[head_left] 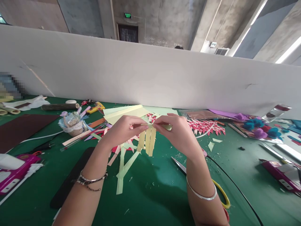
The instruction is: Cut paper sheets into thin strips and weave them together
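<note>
My left hand (pixel 127 130) and my right hand (pixel 175 130) meet above the middle of the table, thumbs and forefingers pinched on light paper strips. Pale yellow paper strips (pixel 147 141) hang side by side below the fingertips. How they join at the top is hidden by my fingers. Light green paper strips (pixel 121 175) lie crossed on the table under my left hand. Behind my hands are sheets of pale yellow paper (pixel 125 113) and red and pink strips (pixel 115 157). Scissors (pixel 180 164) with yellow handles lie partly beneath my right forearm.
Red-and-white woven paper (pixel 207 126) lies right of my hands, near blue and purple felt-like pieces (pixel 260 133). A small wrapped pot (pixel 72 122) and a yellow hot glue gun (pixel 96 107) are at left. A black cable (pixel 235 182) crosses the right side. A white partition (pixel 150 75) stands behind.
</note>
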`<control>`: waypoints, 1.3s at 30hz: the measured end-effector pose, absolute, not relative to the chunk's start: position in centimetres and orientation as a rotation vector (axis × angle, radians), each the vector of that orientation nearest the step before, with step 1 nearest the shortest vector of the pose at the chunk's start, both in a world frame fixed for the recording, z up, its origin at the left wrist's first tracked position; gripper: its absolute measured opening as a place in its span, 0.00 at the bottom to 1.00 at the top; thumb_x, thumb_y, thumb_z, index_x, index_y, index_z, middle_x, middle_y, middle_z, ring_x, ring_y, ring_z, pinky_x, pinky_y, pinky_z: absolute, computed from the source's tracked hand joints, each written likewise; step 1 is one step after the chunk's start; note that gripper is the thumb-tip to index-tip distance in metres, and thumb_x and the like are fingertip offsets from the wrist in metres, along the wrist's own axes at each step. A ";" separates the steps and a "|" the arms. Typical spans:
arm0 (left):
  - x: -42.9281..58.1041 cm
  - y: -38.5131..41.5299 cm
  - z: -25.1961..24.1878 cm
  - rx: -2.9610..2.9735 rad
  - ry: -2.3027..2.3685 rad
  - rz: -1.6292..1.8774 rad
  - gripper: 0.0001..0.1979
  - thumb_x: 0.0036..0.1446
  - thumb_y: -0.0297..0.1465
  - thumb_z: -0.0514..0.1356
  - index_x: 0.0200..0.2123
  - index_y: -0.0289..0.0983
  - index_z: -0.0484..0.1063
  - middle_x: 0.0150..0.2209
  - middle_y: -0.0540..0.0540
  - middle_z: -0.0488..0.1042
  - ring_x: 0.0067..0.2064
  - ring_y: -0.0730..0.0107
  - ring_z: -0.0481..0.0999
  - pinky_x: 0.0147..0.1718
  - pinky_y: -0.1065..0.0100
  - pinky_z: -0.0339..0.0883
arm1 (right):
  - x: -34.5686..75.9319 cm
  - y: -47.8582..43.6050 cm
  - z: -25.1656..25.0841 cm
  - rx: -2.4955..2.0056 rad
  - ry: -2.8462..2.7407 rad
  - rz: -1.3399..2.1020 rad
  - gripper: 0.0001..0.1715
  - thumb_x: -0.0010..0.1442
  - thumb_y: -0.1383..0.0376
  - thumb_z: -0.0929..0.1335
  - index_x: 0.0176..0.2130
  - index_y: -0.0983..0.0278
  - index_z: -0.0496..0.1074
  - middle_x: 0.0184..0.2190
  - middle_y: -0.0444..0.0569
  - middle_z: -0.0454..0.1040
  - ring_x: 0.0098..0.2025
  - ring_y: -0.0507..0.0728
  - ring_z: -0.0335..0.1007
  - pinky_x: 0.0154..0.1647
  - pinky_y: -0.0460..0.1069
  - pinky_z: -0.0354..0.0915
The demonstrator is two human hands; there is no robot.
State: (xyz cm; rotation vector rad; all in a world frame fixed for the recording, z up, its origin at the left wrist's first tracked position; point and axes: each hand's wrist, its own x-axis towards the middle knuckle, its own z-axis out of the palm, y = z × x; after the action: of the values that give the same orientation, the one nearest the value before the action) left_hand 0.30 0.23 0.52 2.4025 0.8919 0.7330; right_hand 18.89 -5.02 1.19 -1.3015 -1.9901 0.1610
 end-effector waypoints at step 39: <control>1.2 0.7 -0.3 2.268 0.884 0.647 0.19 0.59 0.42 0.51 0.21 0.36 0.59 0.20 0.55 0.53 0.23 0.77 0.56 0.22 0.73 0.51 | 19.1 -4.3 0.7 -1.291 -2.022 0.124 0.09 0.61 0.67 0.62 0.31 0.62 0.70 0.28 0.42 0.75 0.28 0.51 0.66 0.43 0.52 0.60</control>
State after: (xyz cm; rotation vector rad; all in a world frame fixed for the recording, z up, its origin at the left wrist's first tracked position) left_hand 1.22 0.69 -0.34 2.2683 0.8835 0.6471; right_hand 19.09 -4.34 0.73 -1.2908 -2.0221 0.1240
